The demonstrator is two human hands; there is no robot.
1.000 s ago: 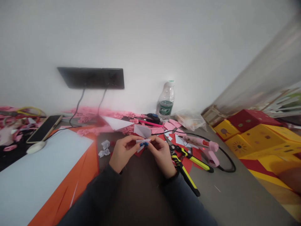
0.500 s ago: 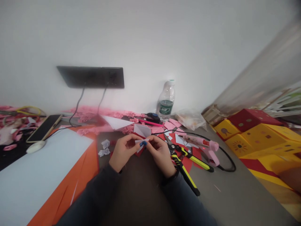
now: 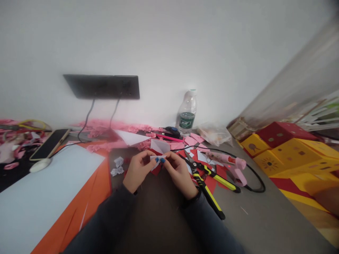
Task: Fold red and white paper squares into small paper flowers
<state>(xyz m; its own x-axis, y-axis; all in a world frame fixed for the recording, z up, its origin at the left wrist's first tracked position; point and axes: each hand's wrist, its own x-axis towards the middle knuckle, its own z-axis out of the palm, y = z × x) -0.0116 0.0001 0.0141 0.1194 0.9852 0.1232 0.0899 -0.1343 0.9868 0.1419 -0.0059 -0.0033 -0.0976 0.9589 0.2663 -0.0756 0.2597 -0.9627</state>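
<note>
Between my two hands is a small piece of white paper, pinched at its top edge and seemingly folded. My left hand is closed on its left side, the thumb pressing from the front. On the other side, my right hand grips it in the same way, both blue-nailed thumbs close together. Red paper shows just behind and below the piece. Left of my hands lie small folded white paper flowers. Right of them rest yellow-and-black shears on red paper scraps.
A pink glue gun with a black cord lies to the right. A water bottle stands by the wall. Large white sheets over orange paper, a phone and a mouse lie left. Yellow boxes stand right.
My thumbs have moved slightly apart along the white paper's top edge, and more of the paper shows between them. The surroundings look the same.
</note>
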